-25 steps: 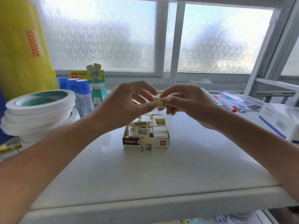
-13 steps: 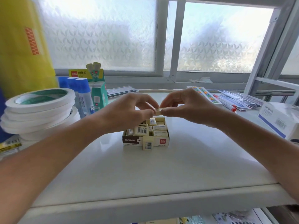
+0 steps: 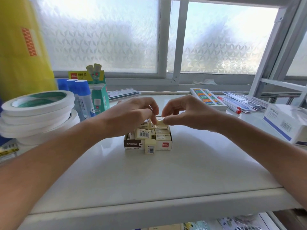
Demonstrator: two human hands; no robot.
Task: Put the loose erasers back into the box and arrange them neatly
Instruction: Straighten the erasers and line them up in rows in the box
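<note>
A small open cardboard box sits mid-shelf, holding several cream erasers. One eraser with a barcode lies tilted on top of the left rows. Another eraser stands outside, leaning against the box's front wall. My left hand and my right hand meet over the back of the box, both pinching one cream eraser just above the back row. The box's far rows are hidden under my fingers.
Stacked rolls of white tape stand at the left, with blue glue sticks and a green glue box behind. A bead tray, pens and a white carton lie right. The shelf's front edge is near.
Both hands have come down from above the box with the eraser between them, and it is now low over the box's back row.
</note>
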